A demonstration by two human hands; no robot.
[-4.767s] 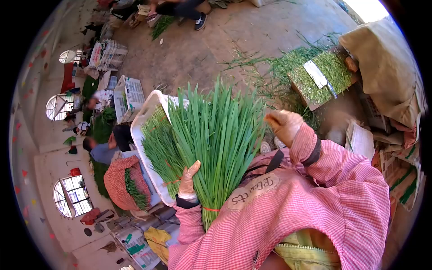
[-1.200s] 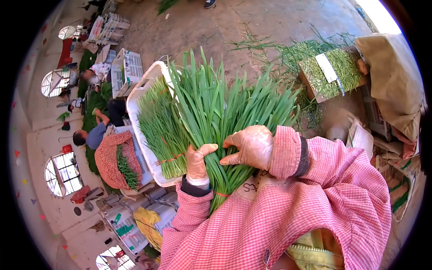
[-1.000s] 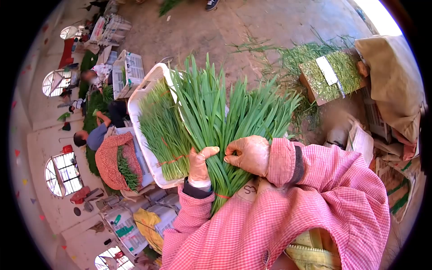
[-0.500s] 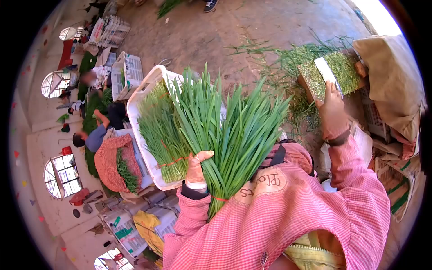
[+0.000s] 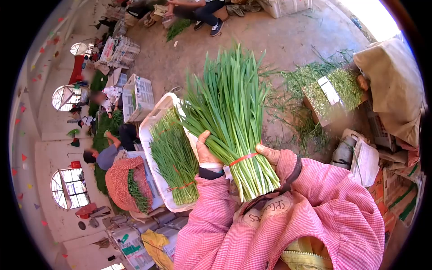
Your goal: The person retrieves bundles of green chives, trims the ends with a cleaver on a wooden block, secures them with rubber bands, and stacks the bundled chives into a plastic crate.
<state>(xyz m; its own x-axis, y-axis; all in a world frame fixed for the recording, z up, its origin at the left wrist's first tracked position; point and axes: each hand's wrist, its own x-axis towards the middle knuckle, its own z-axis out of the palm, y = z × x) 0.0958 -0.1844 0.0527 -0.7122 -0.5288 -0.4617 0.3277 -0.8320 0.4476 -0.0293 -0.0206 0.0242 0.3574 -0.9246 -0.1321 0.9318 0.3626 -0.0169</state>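
A big bunch of garlic chives [image 5: 229, 103] is held in front of my chest, its leaves fanning up and away and its pale cut ends towards me. A red band [image 5: 243, 159] circles it near the stems. My left hand [image 5: 208, 150] grips the bunch from the left, thumb across the leaves. On the other side my right hand [image 5: 269, 155] is closed around it by the band; its fingers are hidden behind the stems. A white crate [image 5: 145, 135] stands left of my left hand, with banded bunches of chives [image 5: 173, 157] lying in it.
To the right, a board [image 5: 310, 90] covered in chopped green bits bears a flat white rectangular piece [image 5: 330, 90]. Cut leaves litter the floor [image 5: 288, 40]. A seated person [image 5: 207, 11] is at the top; others sit left beside a red-cloth-covered basket [image 5: 119, 164]. A tan cloth [image 5: 387, 67] drapes the far right.
My right hand has left the flat white piece on the board and come to the bunch. The bunch has turned more upright and its cut stem ends now show.
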